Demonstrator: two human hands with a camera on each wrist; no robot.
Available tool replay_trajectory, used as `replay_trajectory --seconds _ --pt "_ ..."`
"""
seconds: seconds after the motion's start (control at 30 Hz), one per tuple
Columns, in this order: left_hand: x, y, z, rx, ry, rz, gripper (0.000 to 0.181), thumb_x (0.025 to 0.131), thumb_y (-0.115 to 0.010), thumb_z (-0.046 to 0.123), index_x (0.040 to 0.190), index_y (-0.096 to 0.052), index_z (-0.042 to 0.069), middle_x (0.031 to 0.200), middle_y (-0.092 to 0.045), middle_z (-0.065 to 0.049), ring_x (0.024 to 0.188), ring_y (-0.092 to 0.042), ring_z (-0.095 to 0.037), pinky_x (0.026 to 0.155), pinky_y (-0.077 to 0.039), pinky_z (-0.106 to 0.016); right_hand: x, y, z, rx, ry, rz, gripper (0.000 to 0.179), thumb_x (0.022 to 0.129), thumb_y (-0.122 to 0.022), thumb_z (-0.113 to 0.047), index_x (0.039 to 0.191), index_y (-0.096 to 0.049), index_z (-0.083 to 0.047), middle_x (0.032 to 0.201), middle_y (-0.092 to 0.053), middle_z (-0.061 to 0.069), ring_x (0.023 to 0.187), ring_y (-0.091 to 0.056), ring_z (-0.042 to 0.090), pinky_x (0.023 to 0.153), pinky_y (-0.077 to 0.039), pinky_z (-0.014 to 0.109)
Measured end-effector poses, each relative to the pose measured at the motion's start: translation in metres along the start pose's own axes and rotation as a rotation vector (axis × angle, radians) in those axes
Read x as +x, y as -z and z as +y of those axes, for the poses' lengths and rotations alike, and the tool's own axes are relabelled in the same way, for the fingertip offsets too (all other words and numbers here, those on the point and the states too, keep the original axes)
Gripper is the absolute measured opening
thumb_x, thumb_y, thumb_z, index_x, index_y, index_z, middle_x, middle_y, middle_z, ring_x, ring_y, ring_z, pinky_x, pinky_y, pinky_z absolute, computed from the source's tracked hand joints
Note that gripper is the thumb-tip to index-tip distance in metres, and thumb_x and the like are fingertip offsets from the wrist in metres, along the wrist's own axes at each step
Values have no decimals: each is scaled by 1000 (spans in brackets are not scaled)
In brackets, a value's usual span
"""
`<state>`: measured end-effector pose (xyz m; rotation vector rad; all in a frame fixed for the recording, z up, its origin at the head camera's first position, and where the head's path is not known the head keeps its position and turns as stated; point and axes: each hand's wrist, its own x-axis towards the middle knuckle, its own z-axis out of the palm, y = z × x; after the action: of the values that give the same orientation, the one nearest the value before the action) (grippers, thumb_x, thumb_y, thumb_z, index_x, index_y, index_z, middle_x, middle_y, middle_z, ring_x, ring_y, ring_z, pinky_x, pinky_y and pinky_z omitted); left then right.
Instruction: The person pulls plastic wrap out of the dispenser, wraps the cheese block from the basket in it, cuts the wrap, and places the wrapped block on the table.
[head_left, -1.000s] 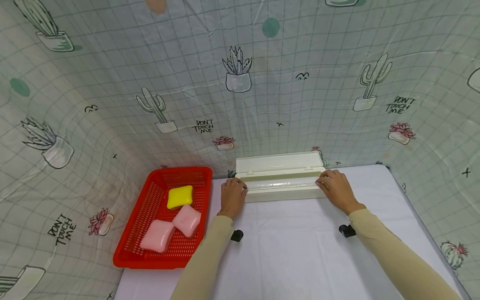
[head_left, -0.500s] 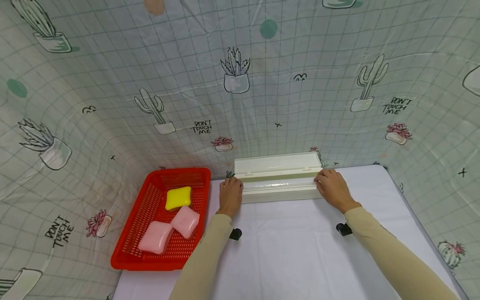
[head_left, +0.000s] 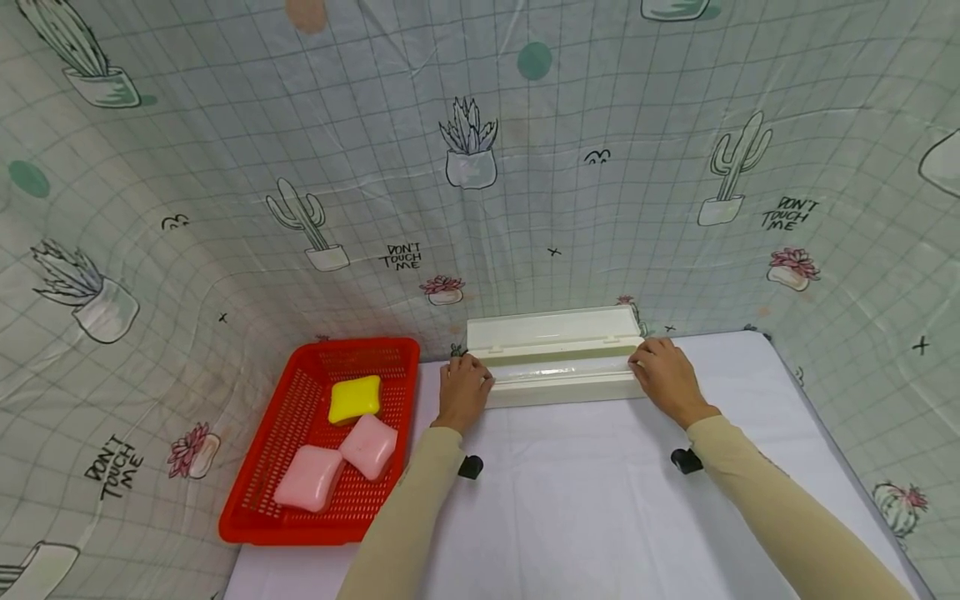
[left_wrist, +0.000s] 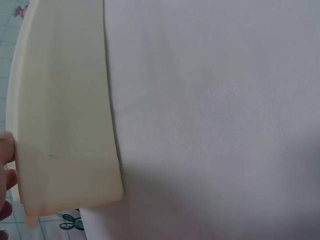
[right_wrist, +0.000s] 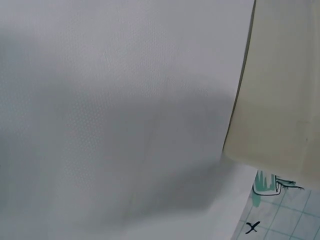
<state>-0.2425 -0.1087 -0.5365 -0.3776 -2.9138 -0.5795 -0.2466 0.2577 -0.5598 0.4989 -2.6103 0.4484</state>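
A long white cling film dispenser [head_left: 562,392] stands at the back of the table, its lid [head_left: 551,329] raised. Inside lies a roll of clear cling film [head_left: 558,369]. My left hand [head_left: 461,392] is at the left end, fingers bent over the rim and pinching the film's edge. At the right end my right hand [head_left: 666,377] pinches the film with thumb and fingertips. The left wrist view shows the dispenser's front [left_wrist: 70,110] and some left fingers [left_wrist: 6,150] at its edge. In the right wrist view only the dispenser's end [right_wrist: 280,100] shows; the hand is out of sight.
To the left sits a red plastic basket [head_left: 258,467] holding a yellow soap-like block [head_left: 356,399] and two pink ones [head_left: 309,477]. A white cloth [head_left: 570,508] covers the table. Patterned fabric [head_left: 555,200] hangs close behind the dispenser.
My left fingertips drew back a little at the left end, then came in again over the film. The right hand stays at its end. The whole view has shifted slightly.
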Motion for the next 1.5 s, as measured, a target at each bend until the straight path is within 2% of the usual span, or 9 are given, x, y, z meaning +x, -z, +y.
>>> replay_trajectory --seconds 0.3,0.5,0.7,1.17,1.5 --pt "2 -1 -4 150 -49 90 11 100 -74 21 103 -83 15 110 -67 -5 113 -55 -27 102 -41 -46 1 -1 1 -39 11 23 7 89 -81 0 93 -76 3 100 -69 18 100 -62 39 85 -52 53" --pt "4 -2 -4 203 -62 139 11 99 -75 22 102 -84 17 109 -66 -5 111 -56 -26 99 -43 -44 3 2 3 -61 18 39 7 90 -81 -2 93 -75 3 101 -68 19 100 -62 40 84 -53 53" --pt "3 -2 -3 212 -45 165 12 98 -76 23 103 -84 16 109 -65 -4 111 -55 -25 98 -42 -42 5 6 1 -61 19 45 8 90 -81 -2 94 -75 2 102 -68 18 100 -62 39 85 -52 54" --pt "3 1 -4 175 4 166 12 99 -76 25 103 -83 16 114 -65 -6 115 -55 -27 103 -43 -45 6 10 -1 -39 43 82 9 88 -82 0 93 -75 2 102 -68 18 100 -62 39 84 -52 55" --pt "4 6 -3 169 -31 202 11 100 -74 25 101 -82 17 113 -63 -5 111 -53 -26 100 -42 -44 10 16 2 -54 85 126 9 87 -83 0 92 -75 2 100 -68 17 96 -63 41 81 -52 54"
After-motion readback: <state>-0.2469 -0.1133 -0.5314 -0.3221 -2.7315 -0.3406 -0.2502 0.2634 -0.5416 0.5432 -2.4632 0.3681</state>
